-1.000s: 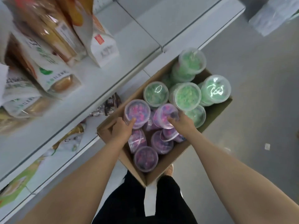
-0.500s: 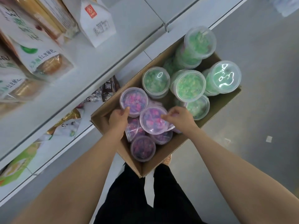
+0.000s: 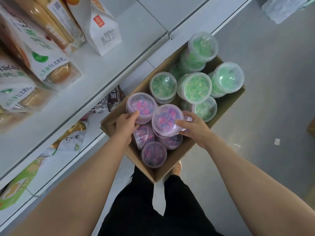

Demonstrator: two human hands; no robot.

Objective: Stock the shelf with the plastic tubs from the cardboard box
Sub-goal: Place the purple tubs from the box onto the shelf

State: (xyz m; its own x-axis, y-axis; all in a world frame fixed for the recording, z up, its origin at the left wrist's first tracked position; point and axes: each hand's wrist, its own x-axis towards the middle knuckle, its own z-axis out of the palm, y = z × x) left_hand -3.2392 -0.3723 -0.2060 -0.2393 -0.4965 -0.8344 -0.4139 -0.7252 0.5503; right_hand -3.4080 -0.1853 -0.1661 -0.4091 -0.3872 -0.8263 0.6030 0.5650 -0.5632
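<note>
Inside the brown cardboard box (image 3: 172,160), the left hand (image 3: 126,123) curled its fingers round one round, clear-lidded purple tub (image 3: 141,106); the right hand (image 3: 196,127) gripped another purple tub (image 3: 166,119), beside glossy green tubs (image 3: 194,87).

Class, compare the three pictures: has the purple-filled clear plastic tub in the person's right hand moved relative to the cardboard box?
Yes. The purple-filled clear plastic tub has risen from among its neighbours and turned lid-up, now above the other purple tubs in the brown cardboard box, held by the right hand.
</note>
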